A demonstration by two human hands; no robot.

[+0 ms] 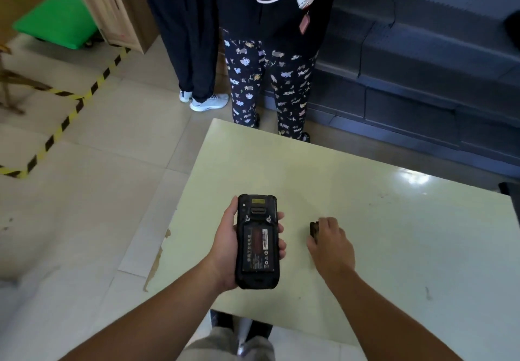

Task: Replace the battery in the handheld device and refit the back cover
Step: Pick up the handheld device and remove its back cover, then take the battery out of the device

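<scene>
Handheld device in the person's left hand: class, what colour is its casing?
Black; the handheld device shows clearly in the head view, back facing up.

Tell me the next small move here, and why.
Probably lift the dark piece under the right hand and bring it to the device. The left hand holds the device back-up, its battery seated and uncovered; that piece is likely the cover.

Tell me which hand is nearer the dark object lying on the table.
Right. The right hand rests on the dark object; the left hand is off to its left, holding the handheld device.
</scene>
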